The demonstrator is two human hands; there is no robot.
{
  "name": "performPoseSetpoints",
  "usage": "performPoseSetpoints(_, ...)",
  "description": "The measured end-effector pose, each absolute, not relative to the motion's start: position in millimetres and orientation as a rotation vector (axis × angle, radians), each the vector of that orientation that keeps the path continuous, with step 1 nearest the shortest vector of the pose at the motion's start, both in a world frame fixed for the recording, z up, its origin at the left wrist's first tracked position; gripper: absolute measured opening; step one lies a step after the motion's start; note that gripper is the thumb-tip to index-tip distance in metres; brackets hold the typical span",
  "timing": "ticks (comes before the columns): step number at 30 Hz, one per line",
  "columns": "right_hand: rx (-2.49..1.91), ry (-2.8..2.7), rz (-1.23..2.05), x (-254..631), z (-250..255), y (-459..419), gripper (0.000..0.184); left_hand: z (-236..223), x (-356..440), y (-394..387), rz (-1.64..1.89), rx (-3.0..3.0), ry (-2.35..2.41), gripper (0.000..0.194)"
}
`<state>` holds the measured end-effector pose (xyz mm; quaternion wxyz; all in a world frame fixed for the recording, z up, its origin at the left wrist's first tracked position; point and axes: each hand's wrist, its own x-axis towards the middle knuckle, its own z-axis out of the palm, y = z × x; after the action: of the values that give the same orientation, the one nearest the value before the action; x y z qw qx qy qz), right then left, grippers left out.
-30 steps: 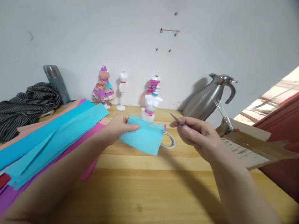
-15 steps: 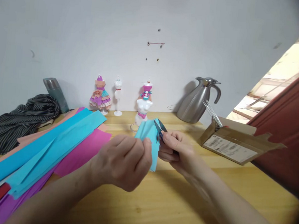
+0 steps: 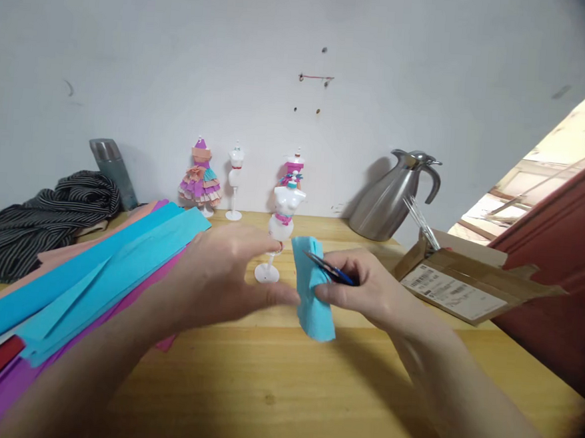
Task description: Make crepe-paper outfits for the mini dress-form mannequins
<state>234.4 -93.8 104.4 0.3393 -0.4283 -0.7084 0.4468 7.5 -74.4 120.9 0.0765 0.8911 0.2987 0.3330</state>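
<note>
My right hand grips a pair of small dark scissors with blue on the handles; the blades point left. Pinched under its thumb is a light blue piece of crepe paper, folded and hanging upright above the table. My left hand is open, thumb and fingers spread apart, its thumb tip close to the paper's left edge; whether it touches, I cannot tell. Just behind, a small white mannequin with a pink waistband stands on a round base.
Several long crepe paper sheets lie at the left, beside a striped dark cloth and a flask. More mannequins, one in a ruffled dress, line the wall. A steel jug and an opened cardboard box occupy the right.
The paper went from my left hand to my right, which also keeps the scissors. It is now folded into a narrower piece. My left fist has opened and drawn back left.
</note>
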Motion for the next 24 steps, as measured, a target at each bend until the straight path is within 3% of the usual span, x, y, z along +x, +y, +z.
performPoseSetpoints(6, -0.99, -2.184, 1.331, 232, 109, -96, 0.028, 104, 15, -34, 0.537, 1.981, 0.632, 0.055)
performPoseSetpoints(12, -1.022, -2.19, 1.29, 232, 102, -92, 0.038, 93, 20, -32, 0.307, 1.722, 0.457, 0.033)
performPoseSetpoints(17, -0.972, -1.977, 1.274, 238, 98, -86, 0.041, 100, 19, -37, 0.417, 1.689, 0.546, 0.022)
performPoseSetpoints(24, -0.956, -1.696, 1.23, 248, 94, -77, 0.041, 106, 16, -38, 0.835, 1.656, 0.633, 0.025)
